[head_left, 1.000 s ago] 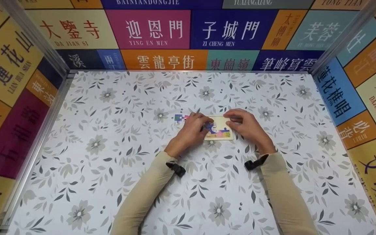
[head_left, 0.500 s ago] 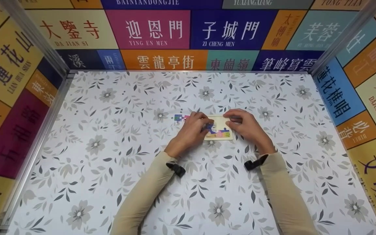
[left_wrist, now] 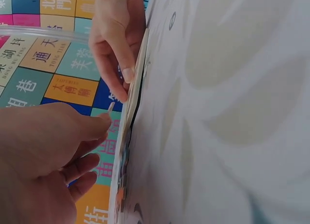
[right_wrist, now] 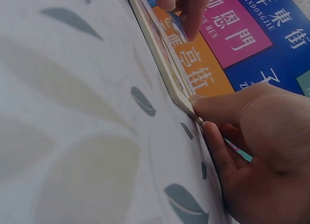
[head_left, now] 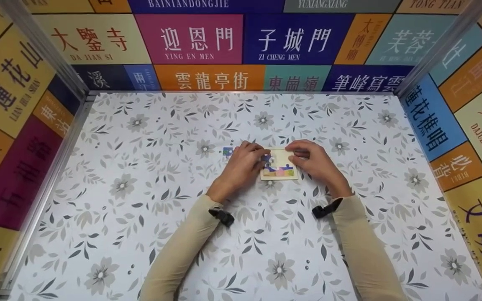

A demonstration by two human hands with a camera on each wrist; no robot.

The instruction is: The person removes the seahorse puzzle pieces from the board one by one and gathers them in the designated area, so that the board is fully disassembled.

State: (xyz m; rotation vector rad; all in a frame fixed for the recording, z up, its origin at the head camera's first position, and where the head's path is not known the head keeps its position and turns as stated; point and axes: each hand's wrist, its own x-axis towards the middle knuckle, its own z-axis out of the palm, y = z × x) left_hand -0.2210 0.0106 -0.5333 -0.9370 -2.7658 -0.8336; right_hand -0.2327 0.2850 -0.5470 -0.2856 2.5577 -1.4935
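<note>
A shallow cream square puzzle tray (head_left: pixel 283 156) lies flat on the table under a white floral tablecloth (head_left: pixel 207 251), well in from the far edge and roughly midway between the left and right edges. A row of purple, pink and yellow-green jigsaw pieces (head_left: pixel 280 172) fills its near edge, and more blue shows along its left edge; the far right corner is bare.

The left hand (head_left: pixel 241 166) is at the tray's left edge, thumb and forefinger brought together on a small thin bluish piece (right_wrist: pixel 178 26), the other fingers loosely bent. The right hand (head_left: pixel 314 162) pinches the tray's far right corner, thumb on top and a finger against the edge, as the right wrist view shows. A loose blue-and-green jigsaw piece (head_left: pixel 227 151) lies on the cloth just beyond the left hand, to the tray's left.

The step in hand looks like fitting the pinched piece among those laid down while the right hand steadies the tray. The next move seems to call for turning its tabs to match its neighbours, then pressing it flat.

The left hand hides the tray's far left corner, and the left wrist view catches the tray nearly edge-on; the held piece's printed picture is perhaps blue, but too small to read. The table's near edge is cut off.
</note>
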